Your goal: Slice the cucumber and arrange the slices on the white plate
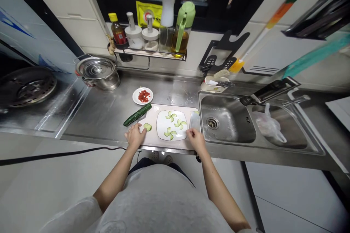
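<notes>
My left hand (135, 136) rests at the left side of the pale cutting board (152, 140), fingers apart, with its thumb beside a small pile of cucumber slices (147, 127). Just above it lies a whole dark green cucumber (137, 114), slanting across the board's edge. A white squarish plate (161, 123) sits on the board, bearing three pinwheels of cut cucumber slices (170, 133). My right hand (196, 141) is closed at the plate's right rim; what its fingers hold is hidden. Beside it a wide knife blade (195, 121) lies on the board.
Behind the board stands a small white dish (135, 98) of chopped red pieces (144, 96). The double sink (228, 116) with its faucet is at the right. A lidded steel pot (105, 80) and a pan (30, 83) stand left. Seasoning bottles line the wall rack (153, 55).
</notes>
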The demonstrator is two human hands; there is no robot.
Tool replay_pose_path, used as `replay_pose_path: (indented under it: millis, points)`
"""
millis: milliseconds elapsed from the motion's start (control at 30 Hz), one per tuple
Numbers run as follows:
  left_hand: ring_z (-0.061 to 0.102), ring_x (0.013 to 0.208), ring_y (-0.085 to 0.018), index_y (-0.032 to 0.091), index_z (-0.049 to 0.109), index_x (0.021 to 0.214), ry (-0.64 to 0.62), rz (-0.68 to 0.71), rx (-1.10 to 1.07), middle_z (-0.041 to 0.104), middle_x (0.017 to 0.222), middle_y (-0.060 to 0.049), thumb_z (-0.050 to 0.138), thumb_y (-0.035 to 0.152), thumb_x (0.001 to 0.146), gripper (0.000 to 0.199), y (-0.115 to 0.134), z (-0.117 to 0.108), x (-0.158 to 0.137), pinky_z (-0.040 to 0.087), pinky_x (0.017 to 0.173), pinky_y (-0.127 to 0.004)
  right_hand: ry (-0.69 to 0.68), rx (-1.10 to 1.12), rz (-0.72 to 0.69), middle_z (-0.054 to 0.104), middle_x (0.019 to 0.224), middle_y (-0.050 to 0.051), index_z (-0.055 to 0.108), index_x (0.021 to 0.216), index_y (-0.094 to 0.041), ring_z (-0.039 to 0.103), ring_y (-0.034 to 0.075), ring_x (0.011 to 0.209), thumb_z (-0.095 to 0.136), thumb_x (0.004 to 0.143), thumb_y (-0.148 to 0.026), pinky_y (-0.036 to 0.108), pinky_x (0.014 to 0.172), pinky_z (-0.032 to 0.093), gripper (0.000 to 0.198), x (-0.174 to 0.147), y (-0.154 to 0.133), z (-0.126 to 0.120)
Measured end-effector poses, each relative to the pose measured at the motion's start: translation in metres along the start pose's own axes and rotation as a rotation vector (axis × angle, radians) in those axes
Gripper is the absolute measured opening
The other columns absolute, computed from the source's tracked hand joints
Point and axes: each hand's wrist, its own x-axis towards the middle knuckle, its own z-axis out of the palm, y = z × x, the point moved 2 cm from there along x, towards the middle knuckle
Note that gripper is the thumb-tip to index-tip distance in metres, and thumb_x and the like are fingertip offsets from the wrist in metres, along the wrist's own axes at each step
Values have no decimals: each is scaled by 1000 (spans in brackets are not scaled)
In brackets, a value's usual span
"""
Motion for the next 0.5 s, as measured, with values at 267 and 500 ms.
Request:
replay_pose_path:
  millis: [267,500]
  points:
    - [56,105,-34,22,63,102,-18,23,27,63,109,-13,57,49,79,35,4,7,-2,34,89,-48,-42,-11,-21,61,65,1,63,77,-20,56,17,63,46,85,-43,24,60,35,29,0,-6,5]
    - [57,104,-30,26,64,101,-63,-9,-76,64,106,-8,58,40,80,27,6,12,0,35,89,-45,-77,5,-37,60,65,1,63,78,-20,55,16,64,46,86,-41,24,60,34,28,2,-15,8]
